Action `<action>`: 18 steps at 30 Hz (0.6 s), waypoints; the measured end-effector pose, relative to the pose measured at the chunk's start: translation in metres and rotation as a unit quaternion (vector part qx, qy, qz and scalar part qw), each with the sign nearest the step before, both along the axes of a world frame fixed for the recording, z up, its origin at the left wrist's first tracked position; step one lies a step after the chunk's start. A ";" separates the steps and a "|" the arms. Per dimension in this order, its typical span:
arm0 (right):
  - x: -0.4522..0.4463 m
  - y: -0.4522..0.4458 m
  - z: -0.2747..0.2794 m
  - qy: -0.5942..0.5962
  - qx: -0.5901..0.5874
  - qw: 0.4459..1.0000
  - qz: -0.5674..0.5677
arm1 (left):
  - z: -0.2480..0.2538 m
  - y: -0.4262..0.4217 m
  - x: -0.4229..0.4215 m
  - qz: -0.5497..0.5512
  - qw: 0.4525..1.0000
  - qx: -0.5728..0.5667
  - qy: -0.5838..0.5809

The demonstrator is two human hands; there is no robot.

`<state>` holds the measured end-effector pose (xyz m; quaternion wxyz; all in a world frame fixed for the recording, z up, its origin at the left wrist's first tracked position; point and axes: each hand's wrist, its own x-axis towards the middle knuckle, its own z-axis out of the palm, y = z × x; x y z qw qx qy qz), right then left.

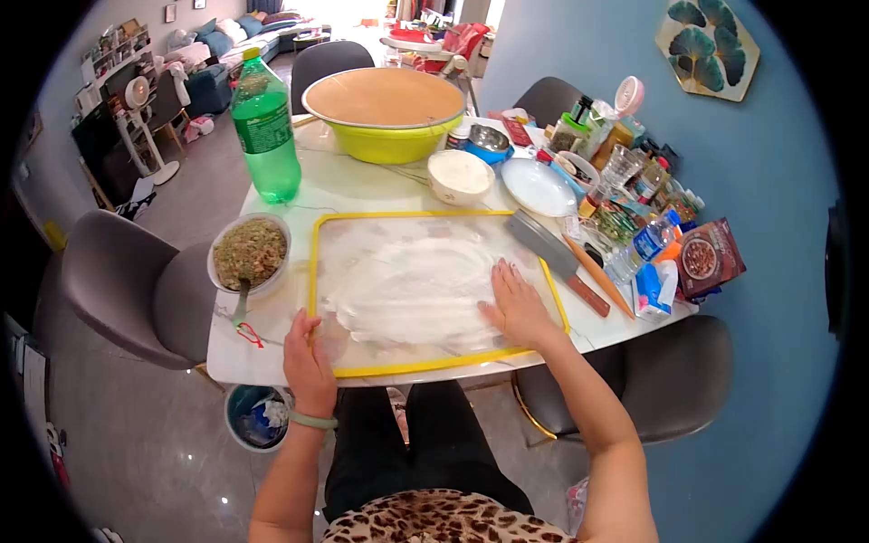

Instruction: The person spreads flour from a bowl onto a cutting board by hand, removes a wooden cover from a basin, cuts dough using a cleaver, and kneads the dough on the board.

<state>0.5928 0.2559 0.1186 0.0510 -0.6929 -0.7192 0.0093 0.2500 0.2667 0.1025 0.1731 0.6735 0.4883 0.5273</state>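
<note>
A clear pastry mat (362, 356) with a yellow border lies at the table's front, its middle spread with white flour (412, 290). My right hand (518, 306) rests flat on the flour's right side, fingers stretched out. At the mat's front left edge is my left hand (308, 362), its fingers extended along the yellow border and nothing visible in them. Across the right border lies a cleaver (548, 249) with a wooden handle, and a tapered wooden rolling pin (597, 276) sits beside it. Left of the mat stands a bowl of minced filling (251, 251) with a spoon handle in it.
A green bottle (265, 136) stands at the back left, near a lime basin (389, 143) covered by a round tan board or lid (385, 95). Behind the mat are a bowl of white flour (461, 176) and a white plate (539, 187). Jars and bottles crowd the right side.
</note>
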 end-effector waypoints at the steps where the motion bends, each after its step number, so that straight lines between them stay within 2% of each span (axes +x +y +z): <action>1: 0.000 0.017 -0.004 0.000 0.002 1.000 0.007 | 0.001 0.000 0.000 -0.002 1.000 0.010 0.003; 3: -0.007 0.050 -0.009 0.010 0.033 0.999 0.006 | 0.000 0.001 0.000 0.007 1.000 0.010 0.008; 5: -0.023 0.076 -0.007 0.013 0.035 0.999 0.018 | 0.000 0.001 0.000 0.012 0.998 0.042 0.050; 9: -0.074 0.106 0.000 0.033 0.028 0.998 0.051 | 0.004 -0.001 0.000 0.007 0.998 0.037 0.051; 16: -0.165 0.095 0.007 0.070 0.036 0.984 0.159 | -0.005 0.001 -0.001 0.000 0.997 0.048 0.056; 18: -0.179 0.070 0.016 0.077 0.031 0.981 0.174 | -0.007 0.000 -0.001 0.000 1.000 0.013 -0.004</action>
